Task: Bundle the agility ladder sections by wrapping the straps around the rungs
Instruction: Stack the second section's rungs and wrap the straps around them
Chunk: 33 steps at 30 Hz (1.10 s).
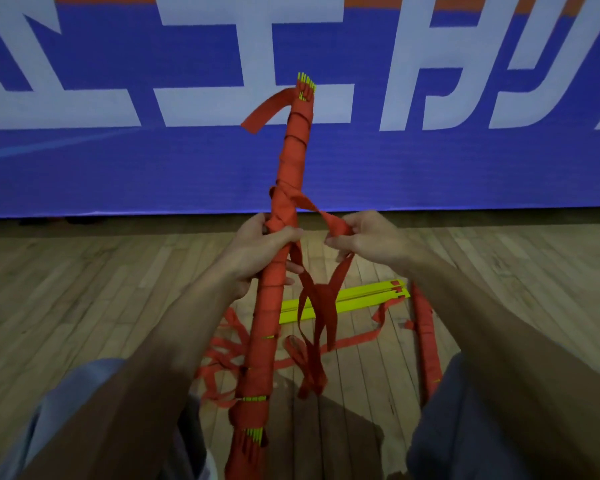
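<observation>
Left hand (257, 249) grips upright wrapped rung bundle (284, 216); right hand (364, 239), just right of it, pinches loose red strap (321, 306).

The bundle (293, 157), wound in red webbing almost end to end with yellow tips at the top, stands nearly upright and leans right. A loose strap (317, 296) leaves its middle and hangs in loops. Unwrapped yellow rungs (361, 295) and a second wrapped bundle (426, 337) lie flat beyond.

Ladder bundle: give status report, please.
Left hand grips wrapped bundle. Right hand pinches loose strap. Yellow rungs lie on floor behind, not in the way.
</observation>
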Each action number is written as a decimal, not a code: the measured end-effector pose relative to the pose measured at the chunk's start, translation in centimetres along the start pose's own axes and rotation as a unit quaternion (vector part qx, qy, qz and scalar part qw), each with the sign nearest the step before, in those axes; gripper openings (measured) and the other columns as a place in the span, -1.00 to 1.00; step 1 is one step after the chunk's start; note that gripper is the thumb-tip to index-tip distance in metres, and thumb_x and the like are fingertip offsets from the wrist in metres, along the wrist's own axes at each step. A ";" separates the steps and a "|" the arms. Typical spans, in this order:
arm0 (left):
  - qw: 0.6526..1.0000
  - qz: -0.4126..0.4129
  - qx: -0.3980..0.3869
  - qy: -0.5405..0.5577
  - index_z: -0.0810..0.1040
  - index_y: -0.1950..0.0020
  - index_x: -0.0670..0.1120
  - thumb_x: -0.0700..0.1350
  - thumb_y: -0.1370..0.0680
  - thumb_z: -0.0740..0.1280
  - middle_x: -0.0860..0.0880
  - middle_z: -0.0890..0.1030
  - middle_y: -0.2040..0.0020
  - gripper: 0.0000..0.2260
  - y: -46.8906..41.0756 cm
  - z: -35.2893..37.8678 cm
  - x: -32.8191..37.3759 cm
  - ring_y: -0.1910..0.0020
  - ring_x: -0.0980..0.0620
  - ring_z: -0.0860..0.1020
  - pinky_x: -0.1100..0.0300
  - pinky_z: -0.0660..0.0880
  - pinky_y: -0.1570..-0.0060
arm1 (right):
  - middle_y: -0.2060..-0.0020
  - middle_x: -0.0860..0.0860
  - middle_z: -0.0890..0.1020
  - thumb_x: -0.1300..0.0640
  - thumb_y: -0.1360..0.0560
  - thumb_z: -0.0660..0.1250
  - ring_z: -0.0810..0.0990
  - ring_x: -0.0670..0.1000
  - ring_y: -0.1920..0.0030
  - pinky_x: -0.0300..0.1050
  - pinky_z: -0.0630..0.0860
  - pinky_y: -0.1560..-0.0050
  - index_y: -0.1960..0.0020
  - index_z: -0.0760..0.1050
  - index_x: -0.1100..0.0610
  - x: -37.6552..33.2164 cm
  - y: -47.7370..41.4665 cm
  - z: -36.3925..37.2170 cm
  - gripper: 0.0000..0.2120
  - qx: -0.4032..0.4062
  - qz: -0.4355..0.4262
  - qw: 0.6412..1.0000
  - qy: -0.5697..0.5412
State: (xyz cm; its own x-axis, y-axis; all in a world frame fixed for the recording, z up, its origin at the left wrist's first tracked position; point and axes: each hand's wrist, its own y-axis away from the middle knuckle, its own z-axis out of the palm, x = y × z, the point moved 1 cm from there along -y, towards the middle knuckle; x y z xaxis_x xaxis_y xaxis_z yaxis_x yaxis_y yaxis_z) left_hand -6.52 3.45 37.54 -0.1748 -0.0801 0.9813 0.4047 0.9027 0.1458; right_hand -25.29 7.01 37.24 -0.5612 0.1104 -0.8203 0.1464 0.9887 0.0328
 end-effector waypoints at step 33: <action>0.996 0.024 0.014 0.087 0.45 -0.19 -0.16 -0.14 -0.52 0.42 -0.10 0.60 0.10 -0.70 0.1 0.7 1.3 0.26 -0.03 0.67 -0.10 0.65 0.21 | -0.38 0.02 0.46 0.13 -0.44 0.49 0.42 -0.03 -0.38 -0.11 0.40 -0.34 -0.51 0.23 0.11 1.9 -0.1 1.5 -0.27 -0.205 -0.019 0.977 0.050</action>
State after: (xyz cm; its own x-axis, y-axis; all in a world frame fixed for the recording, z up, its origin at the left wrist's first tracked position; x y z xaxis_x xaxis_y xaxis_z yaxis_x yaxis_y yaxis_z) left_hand -7.33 3.70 38.70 0.0030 -0.1057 0.9944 0.3831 0.9186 0.0965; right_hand -25.15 7.01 34.88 -0.6392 0.0611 -0.7666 -0.2037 0.9478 0.2454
